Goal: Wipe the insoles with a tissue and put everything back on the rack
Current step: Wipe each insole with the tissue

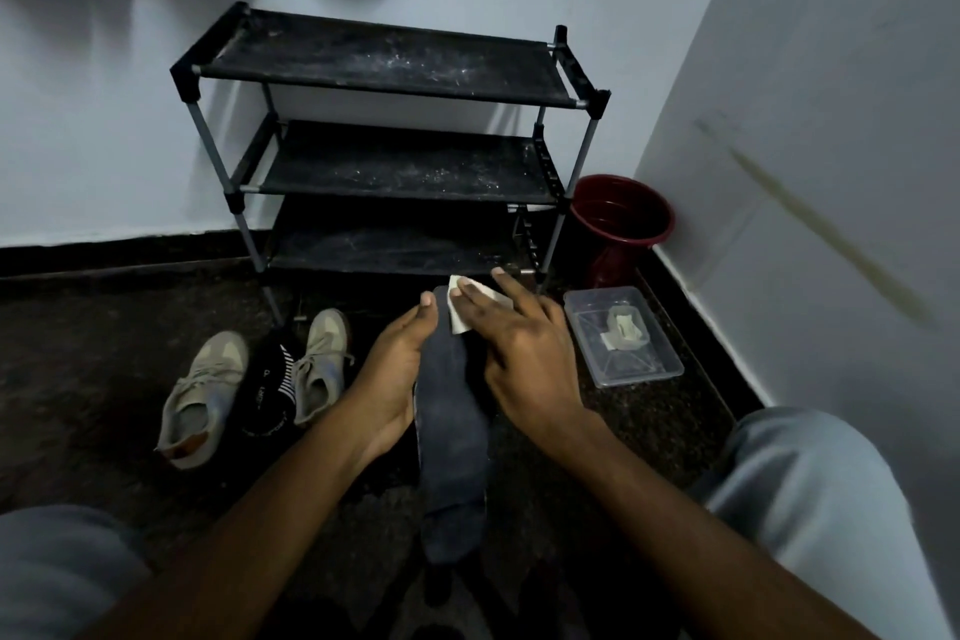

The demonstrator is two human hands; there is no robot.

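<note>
Midway, an insole [452, 431] is gripped by the left hand [389, 379], a tissue [461, 320] pressed on it by the flat right hand [524, 353] — shoes [202, 390] not yet returned to the rack [384, 88].

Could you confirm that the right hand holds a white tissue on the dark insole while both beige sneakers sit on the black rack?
Not quite: the head view shows both beige sneakers on the dark floor by the black rack; the rest holds.

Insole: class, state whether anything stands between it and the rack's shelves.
Nothing visible does. The insole in the left hand faces the rack directly; the shoes lie to its left, the plastic box to its right.
</note>
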